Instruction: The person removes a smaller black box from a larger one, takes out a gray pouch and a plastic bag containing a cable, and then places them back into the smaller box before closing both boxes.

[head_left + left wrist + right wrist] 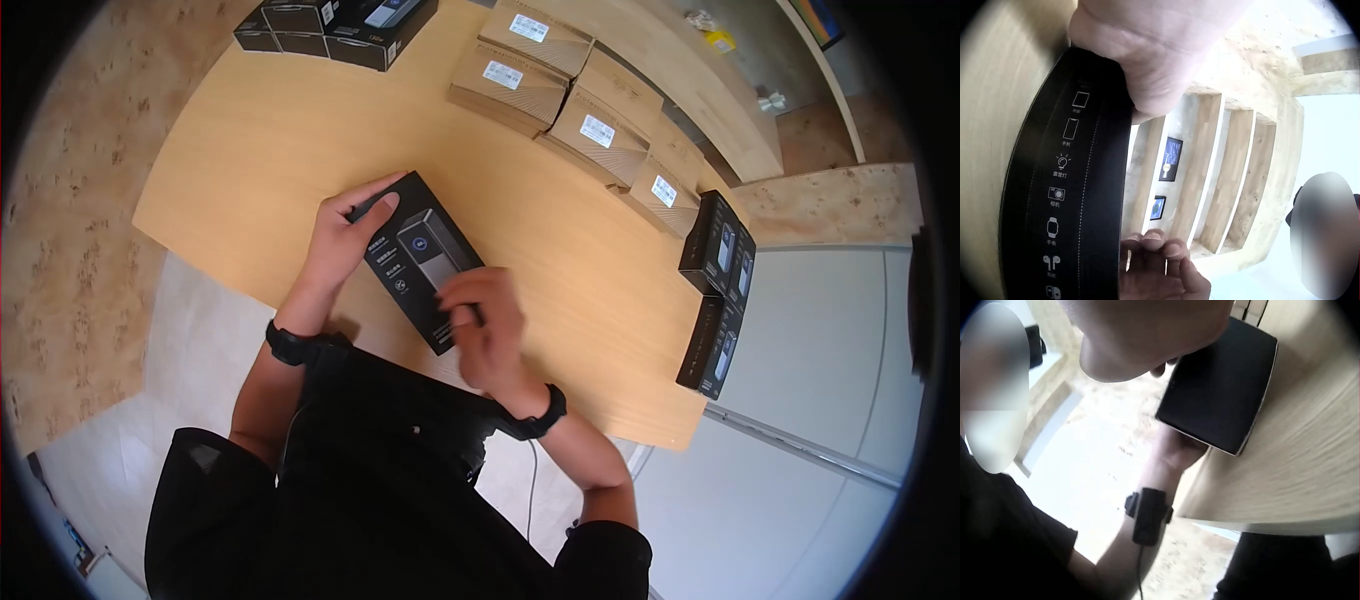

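A black box (408,292) with a picture of a grey device on its face is tilted over the table. My left hand (342,238) grips its upper left end, thumb on the printed face. Over the lower right edge, my right hand (490,325) has loosely bent fingers and is slightly blurred; contact is unclear. The left wrist view gives the box's side (1054,206) with a column of white icons, my left palm (1154,50) above and right-hand fingers (1160,269) beyond. A plain dark end (1222,387) appears in the right wrist view, below my right hand (1147,334).
Several brown cartons (510,85) with white labels line the table's (250,180) far right side. Black boxes (365,35) stand at the far left, and more black boxes (718,245) are at the right edge. Wooden shelving (1204,169) shows in the left wrist view.
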